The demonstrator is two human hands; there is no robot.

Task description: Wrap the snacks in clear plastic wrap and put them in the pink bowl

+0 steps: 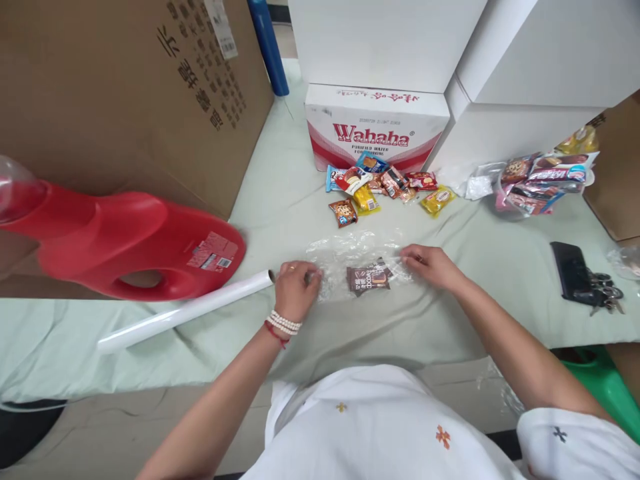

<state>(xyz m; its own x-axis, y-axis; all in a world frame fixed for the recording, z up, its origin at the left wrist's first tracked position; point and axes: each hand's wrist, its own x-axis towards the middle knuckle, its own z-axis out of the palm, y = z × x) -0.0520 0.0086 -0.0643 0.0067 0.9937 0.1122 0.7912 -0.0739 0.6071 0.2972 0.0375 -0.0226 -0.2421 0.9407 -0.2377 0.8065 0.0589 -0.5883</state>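
Observation:
A sheet of clear plastic film (350,246) lies crinkled on the green cloth in front of me. Small brown snack packets (369,280) rest on the film, overlapping one another. With fingers closed, my left hand (297,288) pinches the film's left edge; a bead bracelet and a red cord circle that wrist. On the opposite side my right hand (431,265) pinches the film's right edge between thumb and fingers. Just left of my left hand lies a white roll (187,312), which looks like plastic wrap.
Several colourful snack packets (373,183) lie before a Wahaha water carton (375,127). A bag of snacks (540,183) stands at the right, with a black phone-like case (571,272) and keys (606,293) nearer. A red jug (140,243) and cardboard box (125,100) occupy the left.

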